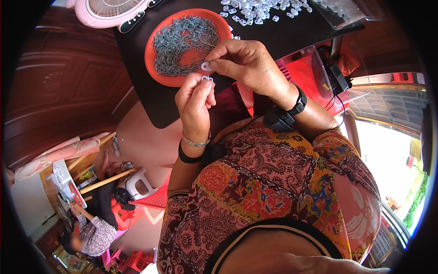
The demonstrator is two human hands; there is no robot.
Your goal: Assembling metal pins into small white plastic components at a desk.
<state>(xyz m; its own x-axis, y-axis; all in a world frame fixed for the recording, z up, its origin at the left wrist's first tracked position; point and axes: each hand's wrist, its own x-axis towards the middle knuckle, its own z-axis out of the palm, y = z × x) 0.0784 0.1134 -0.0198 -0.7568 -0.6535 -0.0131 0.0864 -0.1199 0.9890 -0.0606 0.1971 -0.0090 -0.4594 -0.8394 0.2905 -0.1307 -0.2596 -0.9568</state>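
The head view shows the left hand [195,102] pinching a small white piece [207,78], the right hand [248,64] gripping a holed white tab [205,66] just above, near the red bowl [224,28]. Contact is unclear; steady wrists and light, aligned fingertips should help.

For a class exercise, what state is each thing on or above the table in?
Left hand: closed on lower white piece
Right hand: closed on upper white piece
Orange-red dish: partly filled, bare patch showing
Grey pieces: loose, heaped in dish
Loose white pieces: scattered on table
Clear container: holding whitish pieces
Pink fan: cannot tell if running
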